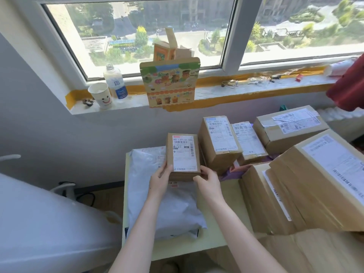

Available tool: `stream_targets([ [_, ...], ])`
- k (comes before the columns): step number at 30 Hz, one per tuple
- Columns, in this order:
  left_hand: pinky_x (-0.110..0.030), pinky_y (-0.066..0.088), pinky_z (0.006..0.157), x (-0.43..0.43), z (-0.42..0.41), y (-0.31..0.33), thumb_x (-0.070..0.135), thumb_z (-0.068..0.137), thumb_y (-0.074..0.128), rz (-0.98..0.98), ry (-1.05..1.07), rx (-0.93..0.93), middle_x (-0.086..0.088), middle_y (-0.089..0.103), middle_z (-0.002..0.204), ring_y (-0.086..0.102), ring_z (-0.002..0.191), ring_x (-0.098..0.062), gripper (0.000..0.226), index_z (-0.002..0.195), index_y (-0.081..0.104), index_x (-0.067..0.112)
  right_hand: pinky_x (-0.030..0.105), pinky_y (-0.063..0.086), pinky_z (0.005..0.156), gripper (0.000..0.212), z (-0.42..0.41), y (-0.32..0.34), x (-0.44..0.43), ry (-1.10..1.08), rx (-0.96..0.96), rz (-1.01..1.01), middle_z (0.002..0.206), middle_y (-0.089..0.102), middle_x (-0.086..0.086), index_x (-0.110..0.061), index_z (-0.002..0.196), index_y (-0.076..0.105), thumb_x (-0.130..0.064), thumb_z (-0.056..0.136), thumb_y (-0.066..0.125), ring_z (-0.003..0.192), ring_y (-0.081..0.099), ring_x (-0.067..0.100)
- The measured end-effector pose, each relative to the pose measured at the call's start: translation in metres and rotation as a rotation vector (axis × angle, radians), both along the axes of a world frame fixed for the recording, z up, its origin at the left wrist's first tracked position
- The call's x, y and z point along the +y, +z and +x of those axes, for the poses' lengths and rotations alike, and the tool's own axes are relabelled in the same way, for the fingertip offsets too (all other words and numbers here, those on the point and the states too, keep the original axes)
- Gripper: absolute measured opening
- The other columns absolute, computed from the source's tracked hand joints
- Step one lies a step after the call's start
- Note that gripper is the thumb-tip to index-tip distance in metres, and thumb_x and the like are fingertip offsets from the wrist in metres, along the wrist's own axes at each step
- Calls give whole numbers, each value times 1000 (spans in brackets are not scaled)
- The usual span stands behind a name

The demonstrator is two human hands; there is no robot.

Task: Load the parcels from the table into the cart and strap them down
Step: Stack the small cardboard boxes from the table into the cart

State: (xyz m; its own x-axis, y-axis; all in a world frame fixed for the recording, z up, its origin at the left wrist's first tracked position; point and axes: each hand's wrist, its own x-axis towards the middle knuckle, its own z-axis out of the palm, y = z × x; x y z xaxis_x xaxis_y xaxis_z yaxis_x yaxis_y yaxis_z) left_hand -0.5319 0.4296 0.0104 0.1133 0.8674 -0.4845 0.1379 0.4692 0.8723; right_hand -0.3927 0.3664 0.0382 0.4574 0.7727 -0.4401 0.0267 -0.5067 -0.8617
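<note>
A small brown cardboard parcel (183, 154) with a white shipping label is held just above the pale table (216, 239). My left hand (160, 179) grips its lower left side and my right hand (207, 179) grips its lower right corner. Under it lies a white plastic mailer bag (157, 209). More brown parcels sit to the right: an upright box (218, 142), a flatter one (249, 142), a wide box (289, 129) and two large boxes (307, 184) at the near right. No cart or strap is in view.
A windowsill (226, 91) behind the table carries a paper cup (100, 94), a plastic bottle (115, 82), a printed carton flat (170, 83) and small clutter. A white rounded object (39, 223) fills the lower left. A red cloth (348, 85) hangs at the right edge.
</note>
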Motion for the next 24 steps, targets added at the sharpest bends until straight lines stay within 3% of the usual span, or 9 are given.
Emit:
stream_targets([
  [3,-38,45,104,4,-13,8,51,69,69,-10,-14,-63,7,68,119,60,113,-12,67,132,57,30,24,37,93,39,-6,9,-2,-33,0,63,126,46,0,-16,127,53,-7,89,57,111,47,11],
  [7,-25,52,76,5,-31,25,26,88,66,-12,-42,-189,3,72,105,66,93,-17,35,123,62,29,17,44,85,25,-10,25,-6,-86,44,170,115,59,-2,-19,115,56,-12,92,61,107,55,8],
  [11,-33,52,89,1,-48,49,33,73,73,21,-112,-278,-1,70,115,65,104,-22,57,128,59,28,31,51,94,25,-14,44,-16,-77,110,249,112,61,0,-21,114,56,-15,91,63,100,60,7],
  [14,-39,49,97,-6,-57,72,32,71,71,82,-150,-340,-4,71,113,65,108,-25,62,130,54,32,33,50,95,28,-13,61,-29,-13,153,325,119,61,7,-25,116,58,-14,91,64,100,64,11],
  [18,-41,47,97,-14,-66,103,32,65,76,146,-241,-410,-9,72,109,65,107,-27,69,130,53,34,39,52,97,37,-11,83,-51,49,168,424,121,60,11,-28,119,59,-22,84,69,106,66,17],
  [24,-41,50,92,-32,-64,137,36,58,76,235,-409,-450,-9,72,106,69,97,-24,68,123,57,36,51,49,100,48,-18,114,-95,-51,116,545,115,63,4,-32,115,61,-37,70,74,105,64,18],
])
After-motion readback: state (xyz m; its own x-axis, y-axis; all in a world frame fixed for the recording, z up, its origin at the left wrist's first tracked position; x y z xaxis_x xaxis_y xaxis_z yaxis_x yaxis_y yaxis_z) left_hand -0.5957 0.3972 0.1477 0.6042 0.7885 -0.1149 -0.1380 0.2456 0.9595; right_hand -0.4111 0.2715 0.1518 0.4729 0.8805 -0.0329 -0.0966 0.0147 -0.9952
